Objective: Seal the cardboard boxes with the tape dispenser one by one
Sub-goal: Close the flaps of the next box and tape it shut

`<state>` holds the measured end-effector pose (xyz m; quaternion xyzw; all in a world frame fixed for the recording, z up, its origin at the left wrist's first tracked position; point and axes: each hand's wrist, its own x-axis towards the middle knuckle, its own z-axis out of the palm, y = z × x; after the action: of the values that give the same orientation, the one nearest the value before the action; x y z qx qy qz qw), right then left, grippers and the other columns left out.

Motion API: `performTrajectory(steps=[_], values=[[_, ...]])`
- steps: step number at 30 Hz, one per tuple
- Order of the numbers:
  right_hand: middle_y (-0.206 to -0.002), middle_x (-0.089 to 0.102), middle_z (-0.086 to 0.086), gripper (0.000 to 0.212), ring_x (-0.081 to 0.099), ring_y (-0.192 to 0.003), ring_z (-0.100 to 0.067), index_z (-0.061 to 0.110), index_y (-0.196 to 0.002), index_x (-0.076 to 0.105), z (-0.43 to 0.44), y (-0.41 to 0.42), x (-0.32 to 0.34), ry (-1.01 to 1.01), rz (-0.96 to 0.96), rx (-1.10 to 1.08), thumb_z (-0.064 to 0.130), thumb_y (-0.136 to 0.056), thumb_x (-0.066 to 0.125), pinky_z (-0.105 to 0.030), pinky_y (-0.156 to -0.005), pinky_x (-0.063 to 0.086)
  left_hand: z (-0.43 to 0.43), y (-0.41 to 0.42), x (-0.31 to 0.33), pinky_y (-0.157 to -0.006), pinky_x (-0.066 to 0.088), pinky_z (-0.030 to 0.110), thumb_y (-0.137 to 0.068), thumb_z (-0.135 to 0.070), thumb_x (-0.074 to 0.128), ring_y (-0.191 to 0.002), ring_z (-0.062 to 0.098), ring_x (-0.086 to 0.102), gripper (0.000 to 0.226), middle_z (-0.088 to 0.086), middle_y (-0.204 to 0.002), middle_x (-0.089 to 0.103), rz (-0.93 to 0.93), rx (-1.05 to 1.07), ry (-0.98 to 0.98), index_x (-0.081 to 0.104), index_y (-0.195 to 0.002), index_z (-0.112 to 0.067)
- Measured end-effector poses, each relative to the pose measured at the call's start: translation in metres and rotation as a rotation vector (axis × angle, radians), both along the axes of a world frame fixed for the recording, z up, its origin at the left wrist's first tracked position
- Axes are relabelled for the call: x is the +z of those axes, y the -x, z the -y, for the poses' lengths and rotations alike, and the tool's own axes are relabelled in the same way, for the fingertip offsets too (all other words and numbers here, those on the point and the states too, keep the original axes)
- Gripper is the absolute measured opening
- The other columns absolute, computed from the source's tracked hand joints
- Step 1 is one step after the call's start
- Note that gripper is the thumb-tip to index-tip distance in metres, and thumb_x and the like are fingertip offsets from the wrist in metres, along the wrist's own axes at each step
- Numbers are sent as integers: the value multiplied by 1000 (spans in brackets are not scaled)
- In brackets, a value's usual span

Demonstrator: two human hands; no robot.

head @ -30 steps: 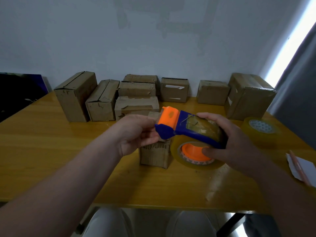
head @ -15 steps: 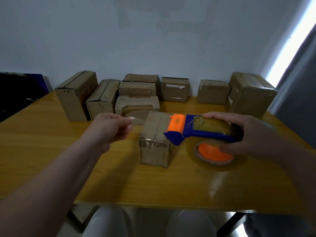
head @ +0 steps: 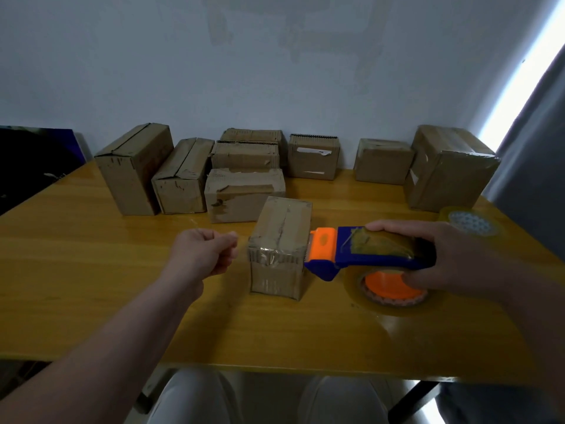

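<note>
Right now the small brown cardboard box [head: 281, 234] stands at the centre of the frame on the yellow wooden table [head: 91, 286], its short end toward the camera and glossy tape wrinkled over its near face. The right hand [head: 458, 261] is wrapped round the blue and orange plastic tape dispenser [head: 376, 249], fingers over the top and thumb on the orange hub. The orange cutter head sits just beside the box's upper right edge; whether it touches cannot be told. The left hand [head: 203, 254], left of the box and apart from it, is curled with thumb against forefinger. It seems to pinch a clear tape end [head: 198, 229], though only a faint glint shows.

The step looks like laying 1 strip along the dark top seam. To do it well, anchor the free end a little way down 1 end face and rub it flat. Then draw the dispenser straight along the seam under steady tension, carry it over the opposite edge, and tilt the blade to cut. The box looks light and may slide or tip, so a steadying hand would help. Slack tape can also fold onto itself.

Across the middle of the frame, 8 more brown cardboard boxes [head: 134, 166] wait, and a spare roll of clear tape [head: 472, 223] lies at the right edge.
</note>
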<state>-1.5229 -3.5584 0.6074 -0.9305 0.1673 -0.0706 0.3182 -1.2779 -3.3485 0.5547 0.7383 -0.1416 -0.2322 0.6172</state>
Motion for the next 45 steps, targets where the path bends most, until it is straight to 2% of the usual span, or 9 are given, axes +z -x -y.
performTrajectory(steps=[5,10,18,22,27,33,38,41,45], values=[[-118,56,15,82,64,-75,-7,55,-125,44,-2,-1,-18,-80,-34,-9,-1,-73,75,-22,-62,53,3,0,-14,-50,43,24,-90,-15,61,-53,14,49,17,3,-57,59,-124,-57,-1,62,-76,-5],[-119,52,26,88,62,-94,-5,64,-118,43,-7,-4,-35,-141,-8,-54,-3,-71,75,-37,-80,56,3,4,-20,-48,43,23,-92,-16,58,-49,11,50,17,1,-55,58,-188,-106,24,60,-77,-8],[-121,53,22,89,61,-93,0,59,-122,46,-9,-3,-47,-213,36,-77,-8,-69,73,-21,-68,52,8,14,-22,-55,45,29,-98,-25,48,-60,19,54,20,11,-69,60,-71,-79,-100,58,-85,-14],[-119,53,22,88,61,-92,0,57,-121,46,-12,-3,-46,-213,45,-84,-10,-69,72,-19,-68,52,3,10,-21,-67,48,30,-96,-21,52,-80,21,59,15,10,-91,65,59,-63,-177,60,-87,-14],[-119,52,23,88,61,-90,0,56,-122,47,-13,-3,-48,-237,51,-92,-10,-69,72,-14,-63,48,-2,31,-15,-90,47,28,-98,-25,44,-101,10,61,22,-7,-103,67,22,-31,185,65,-97,-27],[-117,54,22,88,59,-91,3,57,-122,46,-24,-5,-52,-215,99,-113,-9,-69,71,-16,-65,51,-9,43,-28,-102,39,34,-99,-43,33,-114,11,52,23,-6,-121,58,40,-111,118,55,-104,-41],[-117,55,18,82,58,-88,3,59,-125,44,-39,-16,-59,-165,165,-129,16,-61,72,-13,-62,47,-13,30,-19,-104,25,26,-96,-54,23,-127,4,34,58,-12,-138,40,551,-114,-178,41,-141,-23],[-117,53,18,80,60,-91,-5,62,-125,43,-48,-23,-65,-147,194,-153,24,-61,72,-20,-67,54,-9,27,-10,-113,2,26,-91,-63,12,-136,-3,11,67,-15,-148,26,944,-347,-283,31,-145,-27],[-115,53,18,81,59,-87,-4,57,-130,41,-52,-25,-67,-103,211,-139,16,-70,77,-18,-64,52,-3,21,-4,-113,-6,23,-77,-54,5,-137,-4,7,79,-8,-156,22,1150,-639,-492,22,-149,-27]])
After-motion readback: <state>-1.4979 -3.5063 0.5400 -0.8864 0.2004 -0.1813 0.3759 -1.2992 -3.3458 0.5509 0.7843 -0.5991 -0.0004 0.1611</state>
